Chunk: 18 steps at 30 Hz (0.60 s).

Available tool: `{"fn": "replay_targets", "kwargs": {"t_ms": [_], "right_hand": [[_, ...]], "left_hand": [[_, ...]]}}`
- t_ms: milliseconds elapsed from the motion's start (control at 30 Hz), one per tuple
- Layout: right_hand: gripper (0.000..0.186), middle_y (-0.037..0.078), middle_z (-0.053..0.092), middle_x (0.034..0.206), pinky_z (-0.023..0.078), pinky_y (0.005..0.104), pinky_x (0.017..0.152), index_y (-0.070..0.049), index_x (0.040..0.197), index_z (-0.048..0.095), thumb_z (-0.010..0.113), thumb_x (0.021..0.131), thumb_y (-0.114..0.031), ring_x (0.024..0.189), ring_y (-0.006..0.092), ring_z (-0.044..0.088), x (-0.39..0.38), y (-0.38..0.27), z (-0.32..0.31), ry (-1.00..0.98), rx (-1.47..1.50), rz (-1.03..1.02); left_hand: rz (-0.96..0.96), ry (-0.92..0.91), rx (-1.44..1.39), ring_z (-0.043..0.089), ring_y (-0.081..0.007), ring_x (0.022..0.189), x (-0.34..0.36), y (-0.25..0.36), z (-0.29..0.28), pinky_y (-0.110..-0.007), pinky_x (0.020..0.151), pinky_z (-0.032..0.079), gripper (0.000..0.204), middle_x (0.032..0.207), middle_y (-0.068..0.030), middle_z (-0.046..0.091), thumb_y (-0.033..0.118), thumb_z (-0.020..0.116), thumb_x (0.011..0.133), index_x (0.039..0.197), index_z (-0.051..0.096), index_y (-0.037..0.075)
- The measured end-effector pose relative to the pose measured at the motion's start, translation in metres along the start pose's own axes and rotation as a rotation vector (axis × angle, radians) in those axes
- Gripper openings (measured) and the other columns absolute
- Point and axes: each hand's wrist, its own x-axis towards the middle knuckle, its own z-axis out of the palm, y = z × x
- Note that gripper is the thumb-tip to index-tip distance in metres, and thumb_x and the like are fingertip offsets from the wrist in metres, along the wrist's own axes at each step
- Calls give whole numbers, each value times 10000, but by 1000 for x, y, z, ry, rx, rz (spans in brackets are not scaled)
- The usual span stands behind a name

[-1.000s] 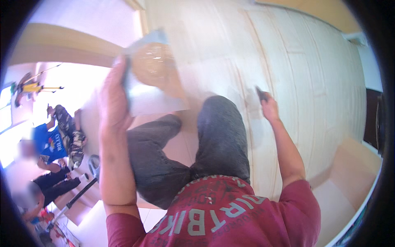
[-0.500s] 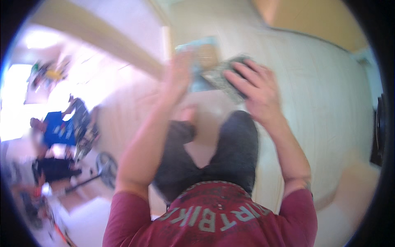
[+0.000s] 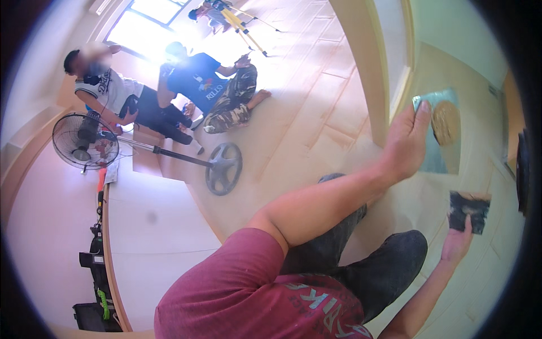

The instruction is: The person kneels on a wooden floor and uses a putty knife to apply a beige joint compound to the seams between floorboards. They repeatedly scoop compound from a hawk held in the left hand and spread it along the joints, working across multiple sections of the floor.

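My left hand point(image 3: 406, 141), raised at the right of the view, grips a thin translucent bluish square sheet point(image 3: 429, 158) by its near edge, with a mound of tan, paste-like material point(image 3: 445, 127) on it. Lower and farther right, my right hand point(image 3: 457, 244) grips a square, dark, smeared flat blade point(image 3: 477, 210), its thumb lying over the face. The two held pieces are apart. My knees point(image 3: 395, 251) are bent beneath my arms, over a pale floor.
A standing fan point(image 3: 224, 168) is at left beside two seated people point(image 3: 203, 90) point(image 3: 130, 93). A third person point(image 3: 217, 20) crouches by a yellow tripod point(image 3: 251, 39). A door frame point(image 3: 381, 68) rises at upper right. Dark items point(image 3: 90, 299) line the lower left.
The view has turned left toward the people and fan. Half a second ago the blade met the sheet; now they are separated, my right hand lower and my left still raised.
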Motion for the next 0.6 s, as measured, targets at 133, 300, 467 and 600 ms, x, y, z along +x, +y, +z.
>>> {"fn": "replay_targets", "kwargs": {"t_ms": [133, 300, 467, 600], "right_hand": [[414, 137, 563, 1432, 487, 472, 1085, -16, 1431, 502, 577, 1053, -166, 1285, 275, 571, 35, 3, -74, 16, 170, 138], [383, 135, 549, 1449, 495, 448, 1075, -5, 1395, 537, 584, 1053, -173, 1276, 276, 564, 69, 14, -133, 151, 257, 196], [378, 141, 583, 1403, 507, 432, 1065, 12, 1365, 554, 615, 1035, -163, 1228, 264, 585, 99, 34, -164, 284, 234, 219], [395, 138, 595, 1395, 511, 424, 1064, 30, 1364, 547, 625, 1024, -154, 1219, 252, 591, 101, 35, -183, 318, 188, 228]], "left_hand": [[-171, -95, -142, 543, -65, 893, -10, -10, -14, -273, 794, 485, 416, 997, 15, 639, 366, 422, 1136, 1222, 628, 15], [-231, -118, -196, 559, -47, 909, -4, -11, -32, -260, 804, 499, 437, 1049, 16, 650, 398, 404, 1137, 1270, 608, 35], [-314, -197, -295, 564, -69, 1014, 2, -18, -46, -270, 912, 486, 473, 1122, -1, 648, 419, 369, 1141, 1303, 585, 30], [-292, -121, -203, 575, -83, 1049, 5, -22, -53, -281, 949, 481, 478, 1143, -13, 654, 425, 376, 1138, 1308, 580, 28]]}}
